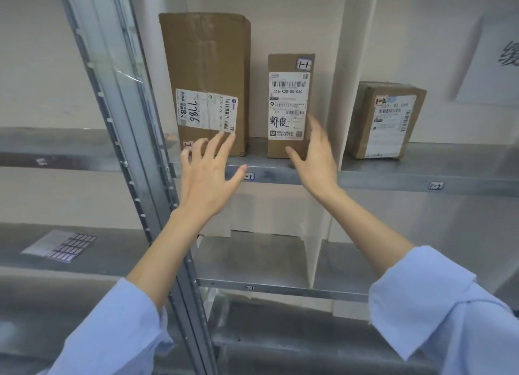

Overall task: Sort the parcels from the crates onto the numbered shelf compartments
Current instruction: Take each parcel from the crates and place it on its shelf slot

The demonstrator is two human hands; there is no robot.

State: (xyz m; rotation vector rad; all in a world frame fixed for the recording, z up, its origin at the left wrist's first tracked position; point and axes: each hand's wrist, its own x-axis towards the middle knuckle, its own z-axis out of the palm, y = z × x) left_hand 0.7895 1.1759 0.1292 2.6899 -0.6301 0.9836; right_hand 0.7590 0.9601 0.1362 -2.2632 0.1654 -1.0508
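Fingers (214,147) apart on left hand (206,178) and right hand (314,155) before upright rectangular cardboard parcels (205,54), metal shelf (280,175)

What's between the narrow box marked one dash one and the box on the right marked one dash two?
Head view: a white upright divider stands between the narrow box and the right-hand box, with the right hand partly in front of it.

Pale wall (33,51), steel shelf upright (126,121), paper sign (488,37) at right
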